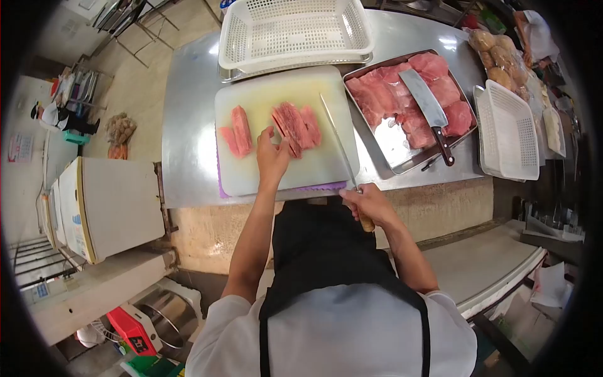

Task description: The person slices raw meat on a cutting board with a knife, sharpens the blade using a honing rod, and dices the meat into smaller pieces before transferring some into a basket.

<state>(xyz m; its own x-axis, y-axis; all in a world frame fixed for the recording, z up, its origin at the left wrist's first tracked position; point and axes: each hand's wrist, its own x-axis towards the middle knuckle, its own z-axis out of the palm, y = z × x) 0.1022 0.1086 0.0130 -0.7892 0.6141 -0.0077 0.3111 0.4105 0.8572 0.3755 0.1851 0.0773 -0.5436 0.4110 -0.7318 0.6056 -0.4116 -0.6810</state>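
Against the sliced raw meat [290,125] in the middle of the white cutting board [251,179], my left hand [274,157] rests with fingers and thumb apart, touching the near left side of the slices. More strips of meat [237,132] lie to its left on the board. My right hand [369,205] is closed around the wooden handle of a long, thin knife [336,132]. The blade points away from me over the board's right part, clear of the meat.
A metal tray [402,168] of large raw meat pieces stands at the right, a cleaver [424,97] lying across it. Behind the board is a white perforated basket [295,60]; another white basket [512,129] is far right. Bagged round produce [496,56] lies beyond.
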